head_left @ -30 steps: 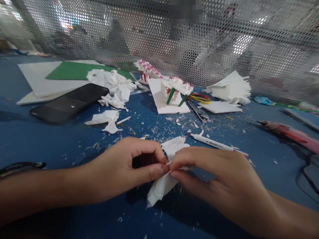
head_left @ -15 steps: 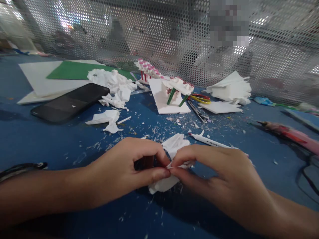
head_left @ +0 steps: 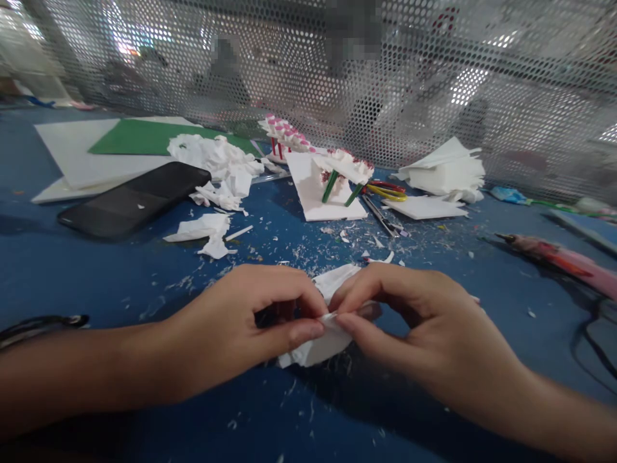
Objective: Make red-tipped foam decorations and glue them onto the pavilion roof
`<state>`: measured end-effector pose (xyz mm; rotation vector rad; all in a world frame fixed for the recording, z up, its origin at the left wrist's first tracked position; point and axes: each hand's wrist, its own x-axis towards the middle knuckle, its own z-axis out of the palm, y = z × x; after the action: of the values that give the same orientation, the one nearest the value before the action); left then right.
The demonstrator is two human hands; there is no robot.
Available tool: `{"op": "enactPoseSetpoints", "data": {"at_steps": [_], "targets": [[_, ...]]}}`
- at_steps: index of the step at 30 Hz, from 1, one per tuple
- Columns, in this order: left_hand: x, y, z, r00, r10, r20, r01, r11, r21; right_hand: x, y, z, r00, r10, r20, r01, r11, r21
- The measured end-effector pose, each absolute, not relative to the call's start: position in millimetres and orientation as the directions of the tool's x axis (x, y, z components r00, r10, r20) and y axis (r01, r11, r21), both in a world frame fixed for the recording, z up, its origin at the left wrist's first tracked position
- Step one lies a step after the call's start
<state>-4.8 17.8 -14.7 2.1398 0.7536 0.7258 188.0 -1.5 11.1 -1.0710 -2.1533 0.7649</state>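
Crumpled white thin-paper piece (head_left: 325, 347) over blue counter (head_left: 101, 276), long axis slanting near-left to far-right; bare left hand (head_left: 226, 331) and right hand (head_left: 434, 341) pinching it around mid-length, fingers (head_left: 306, 331) almost meeting

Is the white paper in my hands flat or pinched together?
Pinched together: left hand and right hand squeeze the white paper, its ends fanning out.

Bare to the forearms (head_left: 96, 366), we show a slim-fingered left hand (head_left: 236, 325) and right hand (head_left: 434, 328), the thumbs gently rounded at the tips.
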Motion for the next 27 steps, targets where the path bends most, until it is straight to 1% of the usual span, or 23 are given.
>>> {"op": "enactPoseSetpoints", "data": {"at_steps": [3, 8, 11, 14, 17, 19, 23, 27], "targets": [[-4.6, 16.7, -13.7, 0.648, 0.719, 0.252, 0.291, -0.539, 0.79, 187.5, -1.8, 11.0, -0.457, 0.851, 0.259, 0.486, 0.483, -0.729], [-3.2, 16.9, -11.4, 0.623, 0.758, 0.195, 0.319, -0.473, 0.821, 187.6, -2.0, 8.6, -0.429, 0.855, 0.29, 0.488, 0.49, -0.723], [-2.0, 18.7, -10.8, 0.616, 0.771, 0.163, 0.321, -0.435, 0.842, 189.0, -2.3, 6.8, -0.444, 0.827, 0.346, 0.47, 0.543, -0.696], [-1.8, 20.5, -11.4, 0.588, 0.802, 0.104, 0.331, -0.356, 0.874, 190.9, -2.5, 7.6, -0.51, 0.766, 0.39, 0.448, 0.624, -0.64], [-2.9, 21.6, -13.1, 0.548, 0.834, 0.066, 0.302, -0.271, 0.914, 191.2, -2.4, 9.2, -0.599, 0.712, 0.366, 0.407, 0.664, -0.627], [-3.5, 22.1, -14.3, 0.545, 0.836, 0.068, 0.272, -0.254, 0.928, 189.9, -2.3, 8.8, -0.624, 0.704, 0.34, 0.395, 0.659, -0.64], [-3.3, 22.0, -15.3, 0.562, 0.823, 0.084, 0.249, -0.265, 0.932, 185.6, -2.8, 5.7, -0.591, 0.741, 0.319, 0.426, 0.622, -0.657], [-2.5, 19.7, -14.4, 0.595, 0.802, 0.058, 0.234, -0.242, 0.942, 184.5, -4.1, 5.4, -0.536, 0.769, 0.349, 0.478, 0.617, -0.625]]}}
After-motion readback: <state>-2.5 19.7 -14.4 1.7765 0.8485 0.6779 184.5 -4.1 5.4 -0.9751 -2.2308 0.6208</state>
